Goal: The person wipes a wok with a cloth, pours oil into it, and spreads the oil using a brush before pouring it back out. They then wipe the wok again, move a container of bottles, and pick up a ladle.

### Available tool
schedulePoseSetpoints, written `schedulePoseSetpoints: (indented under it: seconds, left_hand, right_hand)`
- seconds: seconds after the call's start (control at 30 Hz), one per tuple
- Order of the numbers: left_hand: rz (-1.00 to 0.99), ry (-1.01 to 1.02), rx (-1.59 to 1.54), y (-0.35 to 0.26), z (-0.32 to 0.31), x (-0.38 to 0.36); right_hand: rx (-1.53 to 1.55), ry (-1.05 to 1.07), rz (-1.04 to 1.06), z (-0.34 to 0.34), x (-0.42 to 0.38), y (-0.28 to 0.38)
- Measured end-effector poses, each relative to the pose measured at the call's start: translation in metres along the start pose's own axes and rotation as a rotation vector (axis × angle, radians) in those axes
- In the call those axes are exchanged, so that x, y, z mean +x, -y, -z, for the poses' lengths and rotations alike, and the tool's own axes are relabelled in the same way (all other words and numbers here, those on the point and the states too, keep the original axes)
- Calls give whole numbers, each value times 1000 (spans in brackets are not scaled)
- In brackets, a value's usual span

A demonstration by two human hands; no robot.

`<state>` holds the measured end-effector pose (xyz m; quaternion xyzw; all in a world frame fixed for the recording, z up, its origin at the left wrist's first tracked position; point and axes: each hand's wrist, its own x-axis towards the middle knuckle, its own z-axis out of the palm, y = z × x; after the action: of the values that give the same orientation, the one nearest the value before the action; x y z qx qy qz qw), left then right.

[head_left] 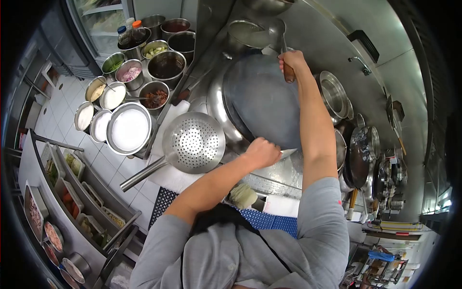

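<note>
**Ladle [284, 41] in your right grip, wok [262, 101] between your hands**

You appear to be mid-ladling; handling calls for a steady wrist. Your right hand [292, 59] grips the ladle's handle, its bowl beyond, near a pot [245, 34]. Your left hand [263, 153] is closed at the wok's near edge, contents hidden. Left of it lies a strainer [195, 144].

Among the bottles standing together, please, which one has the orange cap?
The rightmost bottle in the picture; the blue-capped bottle is on its left, and the whitish-capped bottle is behind.
</note>
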<state>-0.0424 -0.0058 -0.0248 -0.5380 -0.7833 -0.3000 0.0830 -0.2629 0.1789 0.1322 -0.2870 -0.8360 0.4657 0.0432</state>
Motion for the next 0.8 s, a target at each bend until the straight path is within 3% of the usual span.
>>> schedulePoseSetpoints:
  seconds: [0.13, 0.37, 0.57, 0.67, 0.8]
  left_hand:
    - [-5, -43, 13, 0, 0, 1]
    - [17, -33, 26, -6, 6, 1]
    - [28, -19, 58, -9, 7, 2]
    - [43, -11, 68, -9, 5, 2]
    - [37, -19, 63, -9, 4, 3]
  right_hand:
    - [-594, -315, 324, 16, -40, -49]
    - [-297, -113, 33, 61, -225, -112]
    - [41, 44, -65, 69, -272, -183]
    - [350, 67, -279, 68, -295, -170]
    - [864, 197, -396, 69, -301, -175]
